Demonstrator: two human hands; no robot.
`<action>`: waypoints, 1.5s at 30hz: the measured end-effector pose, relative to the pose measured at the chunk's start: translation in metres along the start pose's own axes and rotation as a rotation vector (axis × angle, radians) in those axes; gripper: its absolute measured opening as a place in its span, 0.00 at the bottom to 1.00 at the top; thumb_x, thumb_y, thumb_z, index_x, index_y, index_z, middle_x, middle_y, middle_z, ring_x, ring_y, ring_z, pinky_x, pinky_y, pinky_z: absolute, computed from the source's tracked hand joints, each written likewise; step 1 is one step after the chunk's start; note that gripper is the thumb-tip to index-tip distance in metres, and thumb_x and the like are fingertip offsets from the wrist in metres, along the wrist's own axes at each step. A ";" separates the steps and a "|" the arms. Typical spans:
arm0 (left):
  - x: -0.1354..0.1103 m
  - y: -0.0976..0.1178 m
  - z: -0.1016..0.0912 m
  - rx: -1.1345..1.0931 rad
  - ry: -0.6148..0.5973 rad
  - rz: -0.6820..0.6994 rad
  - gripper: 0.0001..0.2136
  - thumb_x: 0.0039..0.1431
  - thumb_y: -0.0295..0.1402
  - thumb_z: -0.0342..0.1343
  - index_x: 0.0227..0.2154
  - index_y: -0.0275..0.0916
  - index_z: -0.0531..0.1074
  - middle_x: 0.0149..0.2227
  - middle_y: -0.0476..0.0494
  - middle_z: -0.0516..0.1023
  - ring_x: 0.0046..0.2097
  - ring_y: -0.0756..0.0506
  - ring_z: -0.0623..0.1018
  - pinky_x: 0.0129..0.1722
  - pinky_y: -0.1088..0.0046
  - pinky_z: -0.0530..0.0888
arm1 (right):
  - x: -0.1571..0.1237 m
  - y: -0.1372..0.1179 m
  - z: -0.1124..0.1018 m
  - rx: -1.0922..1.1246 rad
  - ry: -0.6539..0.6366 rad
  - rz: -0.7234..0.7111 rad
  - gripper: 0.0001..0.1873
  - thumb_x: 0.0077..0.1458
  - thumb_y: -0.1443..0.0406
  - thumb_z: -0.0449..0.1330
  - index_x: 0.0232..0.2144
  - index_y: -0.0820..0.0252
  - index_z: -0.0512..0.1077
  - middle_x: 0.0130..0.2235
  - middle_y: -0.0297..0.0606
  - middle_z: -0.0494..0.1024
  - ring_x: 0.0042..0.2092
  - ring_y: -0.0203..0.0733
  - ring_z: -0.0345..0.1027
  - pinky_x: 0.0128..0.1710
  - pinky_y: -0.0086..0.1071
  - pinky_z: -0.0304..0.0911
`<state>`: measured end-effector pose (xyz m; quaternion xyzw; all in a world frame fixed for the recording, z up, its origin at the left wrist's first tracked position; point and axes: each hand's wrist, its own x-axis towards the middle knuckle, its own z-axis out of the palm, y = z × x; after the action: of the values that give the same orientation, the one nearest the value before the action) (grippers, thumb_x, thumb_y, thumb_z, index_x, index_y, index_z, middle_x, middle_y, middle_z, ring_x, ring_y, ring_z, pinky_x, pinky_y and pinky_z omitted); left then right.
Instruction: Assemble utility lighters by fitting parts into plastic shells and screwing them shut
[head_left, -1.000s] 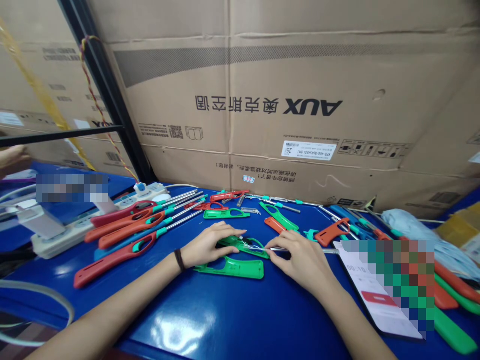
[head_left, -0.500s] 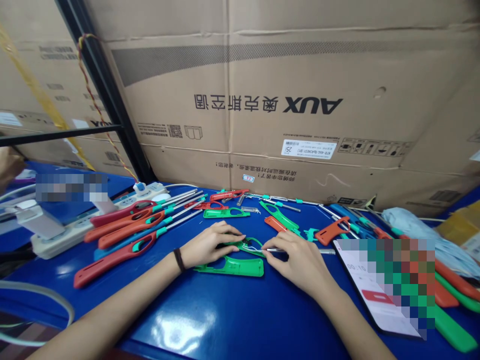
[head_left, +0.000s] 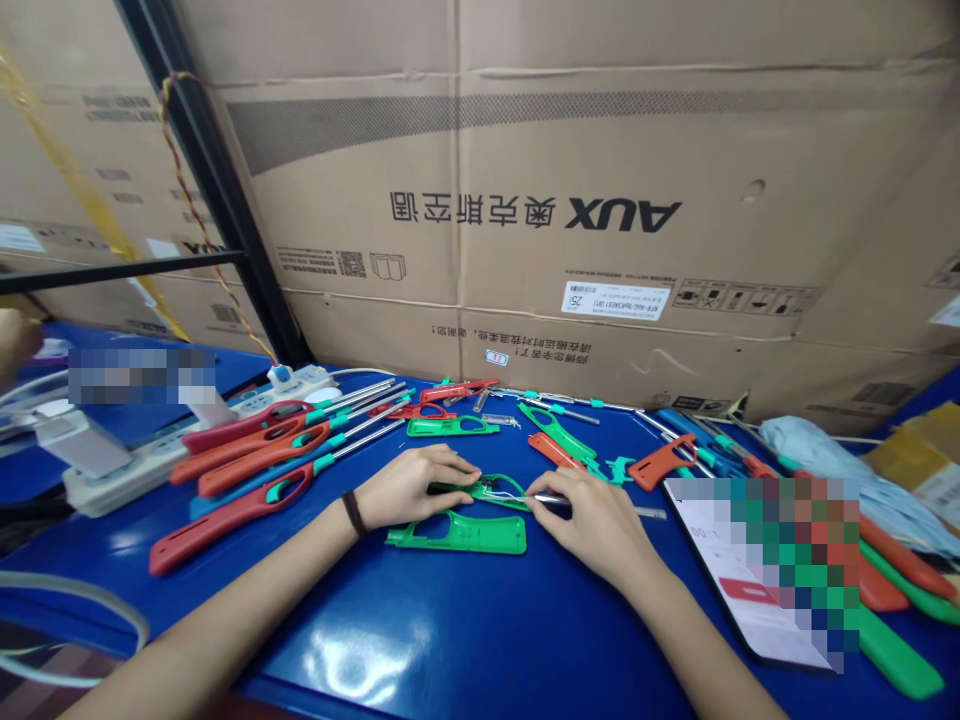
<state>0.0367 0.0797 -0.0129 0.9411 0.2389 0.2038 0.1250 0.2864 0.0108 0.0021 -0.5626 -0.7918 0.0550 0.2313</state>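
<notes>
L hand is pressing down on a green handle shell lying open on the blue counter, fingers curled over its left end and pinning it, not lifting it. R hand is pinching a thin metal tube btwn thumb and forefinger, fingers clenched on the tube's near end right at the shell's right tip. Tube's long axis is running roughly left-right, w/ the free end pointing off to the right, away from the shell. Shell's long axis is lying about the same way, so tube and shell are nearly in line; the R hand is the one nearer the joint, the L hand is holding the far end. Thin white wires are showing in the shell, just beside the R fingertips. A second green half shell is lying flat just in front of both hands, touching neither as far as I can tell. Finished red lighters are lying in a row to the left; a phone is lying to the right.
</notes>
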 end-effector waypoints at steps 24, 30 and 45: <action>-0.004 0.002 -0.006 0.030 0.023 -0.012 0.11 0.57 0.30 0.55 0.43 0.43 0.76 0.47 0.48 0.78 0.48 0.46 0.77 0.53 0.67 0.70 | -0.006 -0.011 0.000 0.095 -0.213 -0.107 0.12 0.57 0.67 0.55 0.43 0.52 0.70 0.38 0.33 0.78 0.37 0.41 0.72 0.35 0.31 0.63; -0.002 0.005 -0.004 0.018 0.024 -0.033 0.12 0.57 0.28 0.53 0.42 0.44 0.76 0.48 0.48 0.77 0.47 0.46 0.77 0.52 0.65 0.70 | -0.005 -0.005 -0.010 0.042 -0.213 -0.038 0.13 0.52 0.69 0.55 0.40 0.53 0.73 0.38 0.33 0.77 0.42 0.43 0.72 0.37 0.32 0.62; 0.000 0.019 0.000 0.011 0.072 0.001 0.07 0.55 0.34 0.57 0.36 0.41 0.76 0.43 0.47 0.79 0.43 0.46 0.78 0.53 0.65 0.69 | -0.004 -0.001 -0.004 0.108 -0.230 -0.035 0.05 0.55 0.66 0.55 0.35 0.54 0.70 0.35 0.32 0.73 0.37 0.40 0.69 0.34 0.31 0.60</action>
<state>0.0446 0.0636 -0.0065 0.9339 0.2439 0.2366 0.1111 0.2887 0.0058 0.0044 -0.5252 -0.8188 0.1577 0.1701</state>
